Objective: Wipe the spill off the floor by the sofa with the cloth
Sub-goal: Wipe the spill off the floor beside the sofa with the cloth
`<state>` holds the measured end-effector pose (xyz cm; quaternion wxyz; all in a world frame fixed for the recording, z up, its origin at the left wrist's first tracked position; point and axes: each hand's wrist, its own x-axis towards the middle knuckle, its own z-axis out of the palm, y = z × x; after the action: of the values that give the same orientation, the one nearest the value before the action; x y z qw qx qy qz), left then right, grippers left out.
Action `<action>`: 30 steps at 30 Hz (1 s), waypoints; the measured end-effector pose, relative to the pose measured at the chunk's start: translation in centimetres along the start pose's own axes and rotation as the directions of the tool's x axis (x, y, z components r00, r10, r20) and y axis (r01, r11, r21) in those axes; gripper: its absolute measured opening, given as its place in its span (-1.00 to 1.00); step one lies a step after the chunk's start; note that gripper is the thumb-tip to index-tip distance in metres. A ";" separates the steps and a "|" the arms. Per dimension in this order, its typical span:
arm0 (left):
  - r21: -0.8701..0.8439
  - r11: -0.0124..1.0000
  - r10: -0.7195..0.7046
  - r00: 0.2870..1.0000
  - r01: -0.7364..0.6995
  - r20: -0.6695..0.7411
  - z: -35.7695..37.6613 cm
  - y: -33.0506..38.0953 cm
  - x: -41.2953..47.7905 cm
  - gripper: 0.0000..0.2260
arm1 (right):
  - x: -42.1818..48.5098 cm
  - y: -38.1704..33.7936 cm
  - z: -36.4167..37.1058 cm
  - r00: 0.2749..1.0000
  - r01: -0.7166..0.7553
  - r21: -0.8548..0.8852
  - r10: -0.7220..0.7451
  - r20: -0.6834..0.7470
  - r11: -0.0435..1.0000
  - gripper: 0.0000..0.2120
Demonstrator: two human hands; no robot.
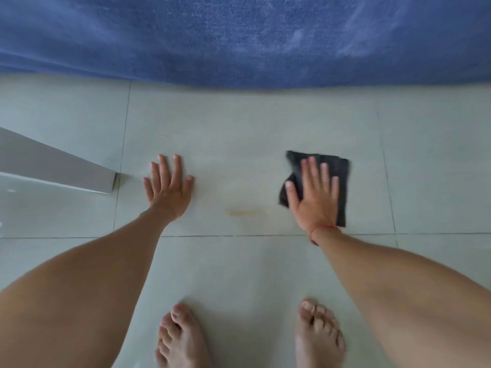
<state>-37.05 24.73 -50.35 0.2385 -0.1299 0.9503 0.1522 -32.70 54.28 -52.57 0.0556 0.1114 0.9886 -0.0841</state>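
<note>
One faint yellowish streak (245, 212) remains on the floor (239, 123), so the wipe is judged incomplete. This residue lies between the two hands, nearer the right one, on the tile in front of the blue sofa (239, 35).

Hand states:
- The right hand (314, 193) lies flat, fingers spread, pressing the dark cloth (338, 168) against the floor. It does not grip the cloth; the palm pins it down.
- The left hand (170, 187) lies flat and open on bare tile, holding nothing, apparently serving as a brace.

The cloth sits just to the right of the streak and does not cover it. Its edges are blurred, which suggests motion, but direction cannot be told.

Remaining work, as judged: pass the cloth leftward over the streak until the tile shows no discolouration. Whether any clear liquid is also present cannot be determined; the tile shows no obvious wet sheen.
</note>
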 end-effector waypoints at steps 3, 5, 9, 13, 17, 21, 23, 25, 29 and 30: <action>0.010 1.000 0.008 1.000 -0.008 -0.003 0.3 -0.2 0.1 -0.46 | 0.6 0.4 -0.1 0.989 -0.142 -0.013 0.142 0.032 0.990 -0.33; 0.025 1.000 0.007 1.000 -0.007 0.005 0.3 -0.2 0.1 -0.46 | 0.5 -1.2 0.2 0.988 -0.151 -0.013 0.151 0.016 0.988 -0.35; 0.013 1.000 0.008 1.000 -0.009 0.013 0.3 -0.2 0.3 -0.46 | -0.5 -6.9 0.9 0.998 -0.061 0.027 0.062 -0.013 0.998 -0.40; 0.043 0.999 -0.004 0.998 0.001 0.057 -0.1 -0.1 0.4 -0.47 | -4.0 -14.8 2.0 0.980 0.194 0.137 -0.197 0.005 0.971 -0.47; 0.046 0.999 -0.009 0.998 0.006 0.068 -0.1 0.0 0.3 -0.47 | -4.8 -13.5 2.2 0.895 0.429 0.144 -0.441 0.070 0.892 -0.49; 0.028 1.000 0.007 0.998 -0.009 0.060 -0.2 -0.3 0.3 -0.47 | -1.5 -6.5 1.3 0.857 0.512 0.017 -0.512 0.059 0.859 -0.49; 0.009 1.000 0.011 0.999 -0.011 0.051 -0.1 -0.4 0.3 -0.47 | 0.3 -3.6 0.7 0.954 0.297 0.009 -0.297 0.046 0.955 -0.47; 0.002 1.000 0.013 0.999 -0.013 0.048 0.0 -0.5 0.2 -0.47 | 1.3 -2.6 0.4 0.997 0.069 0.013 -0.069 0.031 0.998 -0.44; 0.019 1.000 0.016 0.999 -0.017 0.041 0.1 -0.5 0.3 -0.47 | 0.3 -5.9 0.8 0.995 -0.098 0.041 0.099 -0.007 0.994 -0.46; 0.021 1.000 0.017 0.999 -0.017 0.037 0.1 -0.4 0.3 -0.47 | -0.2 -7.1 1.0 0.994 -0.108 0.049 0.108 -0.002 0.993 -0.46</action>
<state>-37.13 24.31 -50.64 0.2561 -0.1164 0.9484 0.1463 -34.04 47.22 -52.46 0.0550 0.1663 0.9790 -0.1046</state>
